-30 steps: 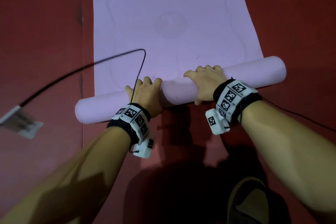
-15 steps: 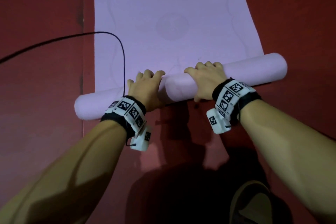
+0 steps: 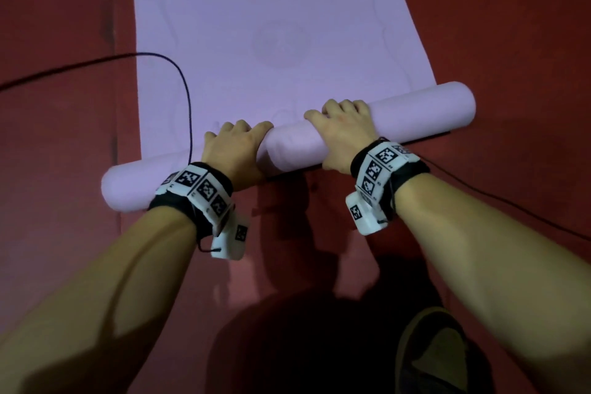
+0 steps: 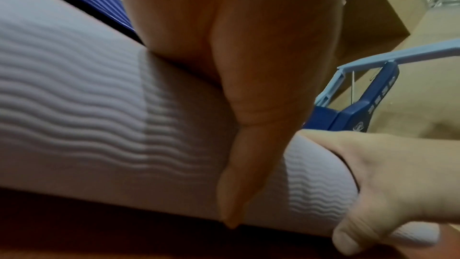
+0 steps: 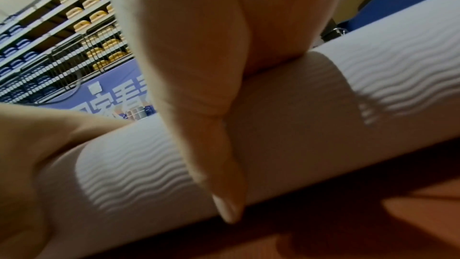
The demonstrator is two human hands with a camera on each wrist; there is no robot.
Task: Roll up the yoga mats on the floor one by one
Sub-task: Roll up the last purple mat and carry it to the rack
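Basically both my hands sit palm-down on the yoga mat [image 3: 415,112] roll on the floor [image 3: 64,169] — left hand [image 3: 235,150], right hand [image 3: 343,134], each grip curled over it; roll runs left-right, right end farther away.

Flat mat [image 3: 275,9] ahead — cable [image 3: 187,99] crosses.

Yoga mat [image 3: 256,9]: soft foam look, matt lilac; top side smooth w/ faint printed outlines, underside on the roll [image 4: 99,125] ribbed in fine wavy ridges. Floor [image 3: 57,169]: matt red, slightly grainy, carpet-like. Wristbands [image 3: 198,192]: black cloth straps w/ hard white plastic blocks, slight sheen. Cable [image 3: 188,105]: thin, black, smooth rubbery coat.
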